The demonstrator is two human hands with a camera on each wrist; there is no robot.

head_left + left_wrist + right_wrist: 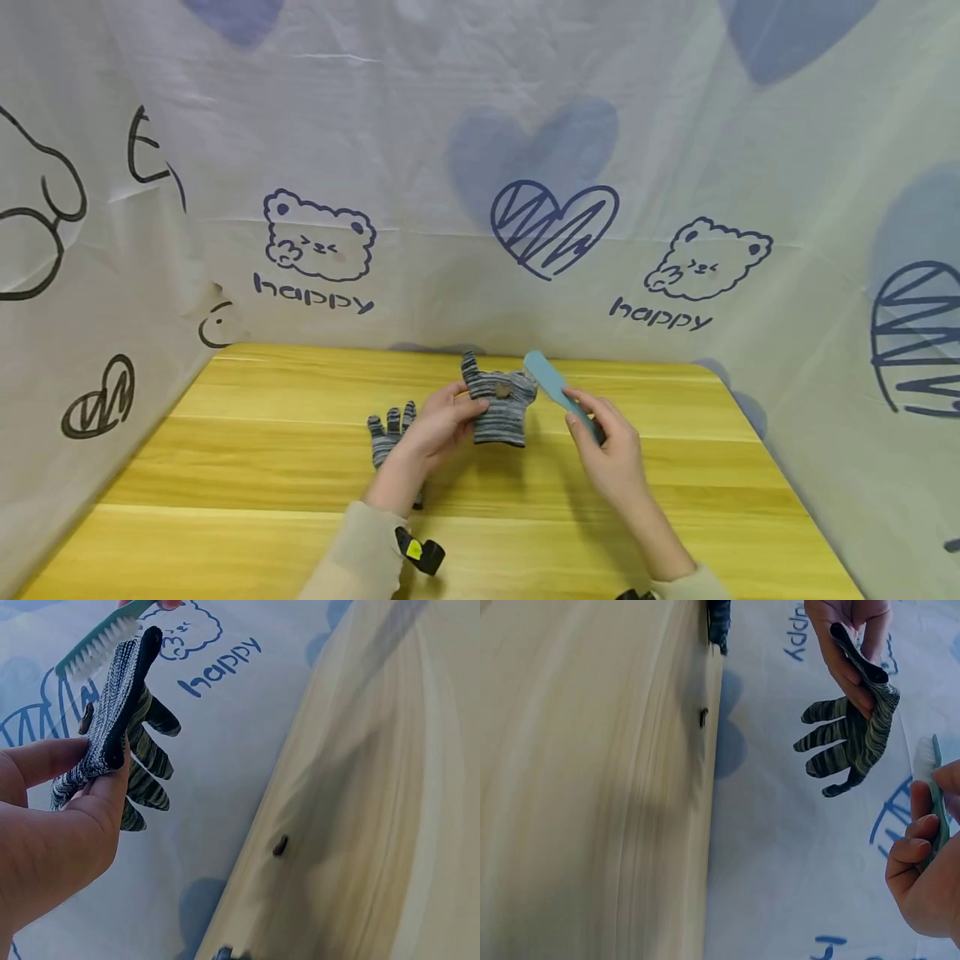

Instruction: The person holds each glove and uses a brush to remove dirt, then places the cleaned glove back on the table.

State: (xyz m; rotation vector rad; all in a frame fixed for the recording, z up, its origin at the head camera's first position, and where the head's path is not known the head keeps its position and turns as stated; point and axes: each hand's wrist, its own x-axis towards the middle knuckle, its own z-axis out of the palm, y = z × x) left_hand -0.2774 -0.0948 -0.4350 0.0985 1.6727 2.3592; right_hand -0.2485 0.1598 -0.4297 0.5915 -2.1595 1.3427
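My left hand [441,423] pinches a grey-and-black striped knit glove [501,427] at its side, the thumb on the near face. The glove hangs above the table with its dark-edged cuff downward in the head view. A small brown clump [502,389] sits on the glove's face. In my right hand [611,446] is a blue-green brush [551,382], gripped by its handle. White bristles [105,646] show in the left wrist view, close beside the glove's cuff. A second striped glove [384,446] lies on the table, partly hidden by my left forearm.
The yellow wood-grain table [285,467] runs back to a white cloth [420,275] printed with hearts and bears, which also hangs at both sides. A small dark bit [280,845] lies on the table top in the left wrist view.
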